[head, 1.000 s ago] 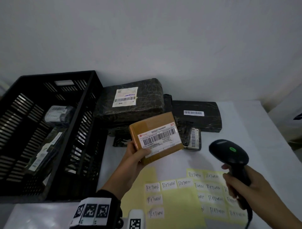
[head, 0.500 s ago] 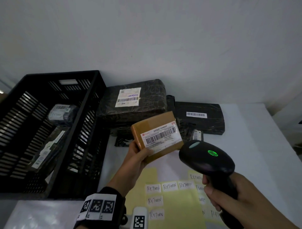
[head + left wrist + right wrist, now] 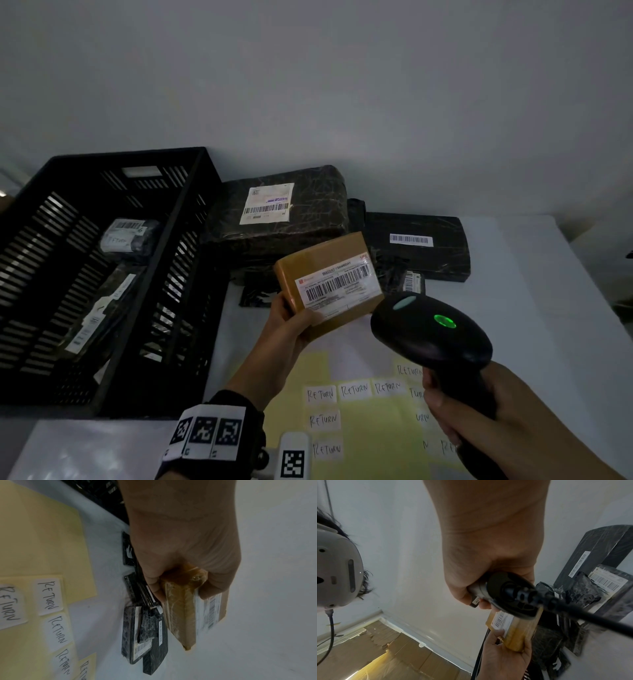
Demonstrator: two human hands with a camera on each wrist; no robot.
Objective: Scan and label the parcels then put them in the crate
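My left hand (image 3: 291,322) grips a small brown cardboard parcel (image 3: 322,263) above the table, its white barcode label (image 3: 337,286) facing up; the left wrist view shows thumb and fingers pinching the parcel (image 3: 183,615) by one end. My right hand (image 3: 479,411) grips the handle of a black barcode scanner (image 3: 428,329) with a green light lit, its head just right of and below the parcel. The scanner's base and cable (image 3: 510,592) fill the right wrist view. The black slatted crate (image 3: 102,274) stands at the left and holds labelled black parcels (image 3: 128,234).
Black-wrapped parcels lie at the back of the white table: a large one (image 3: 277,212), a flat one (image 3: 414,243) and a small one (image 3: 411,282). Yellow sheets with white handwritten RETURN stickers (image 3: 354,390) lie near the front edge. The wall is close behind.
My right hand has lifted the scanner up and leftward to sit close beside the brown parcel. The left hand has kept the parcel nearly still.
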